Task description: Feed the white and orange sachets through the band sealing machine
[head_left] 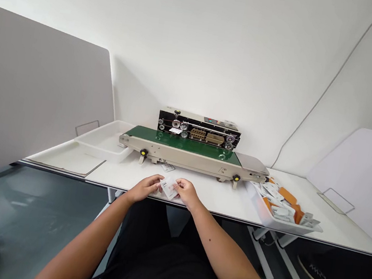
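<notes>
A small white packet (168,187) with dark print is held between both hands near the table's front edge. My left hand (148,187) is closed on its left edge, thumb and fingers pinched. My right hand (185,191) pinches the right side in the same way. Just beyond them another white packet (168,167) lies on the table, partly under the conveyor. Behind stands a band sealing machine (199,129) with exposed rollers and a green conveyor belt (185,143). A small white piece (175,130) sits at the rollers on its left.
At the right, a white bin (265,215) holds several white and orange packets (287,195). A white plastic tray (95,148) stands at the belt's left end, beside a flat board (64,157). Grey-white panels (39,89) flank the table. A shoe (319,276) shows below right.
</notes>
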`<state>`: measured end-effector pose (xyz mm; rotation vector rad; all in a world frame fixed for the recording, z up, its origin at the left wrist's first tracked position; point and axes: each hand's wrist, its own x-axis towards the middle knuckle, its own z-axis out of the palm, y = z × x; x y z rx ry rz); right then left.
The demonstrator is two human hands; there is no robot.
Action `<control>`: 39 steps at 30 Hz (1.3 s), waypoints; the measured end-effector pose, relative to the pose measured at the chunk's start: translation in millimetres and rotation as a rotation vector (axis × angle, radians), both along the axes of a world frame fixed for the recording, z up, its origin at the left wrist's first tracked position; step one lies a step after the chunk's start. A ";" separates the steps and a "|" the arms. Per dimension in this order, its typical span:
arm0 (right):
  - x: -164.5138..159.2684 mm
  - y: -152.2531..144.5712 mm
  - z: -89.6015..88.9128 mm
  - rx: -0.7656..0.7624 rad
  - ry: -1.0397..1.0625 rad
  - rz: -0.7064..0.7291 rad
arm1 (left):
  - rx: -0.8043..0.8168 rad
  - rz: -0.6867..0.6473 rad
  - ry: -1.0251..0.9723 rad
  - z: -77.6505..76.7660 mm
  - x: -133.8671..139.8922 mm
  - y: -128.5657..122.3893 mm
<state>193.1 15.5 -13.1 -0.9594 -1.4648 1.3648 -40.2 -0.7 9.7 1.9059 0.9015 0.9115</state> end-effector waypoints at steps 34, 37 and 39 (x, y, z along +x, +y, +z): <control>12.6 -7.6 -5.1 0.137 -0.032 0.020 | -0.063 0.049 0.018 -8.3 0.1 4.8; 13.3 -6.4 -6.2 0.139 -0.054 0.047 | -0.063 0.055 0.011 -10.0 -0.4 6.7; 14.5 -6.3 -5.2 0.138 -0.015 0.039 | -0.056 0.090 -0.031 -10.4 -0.6 8.4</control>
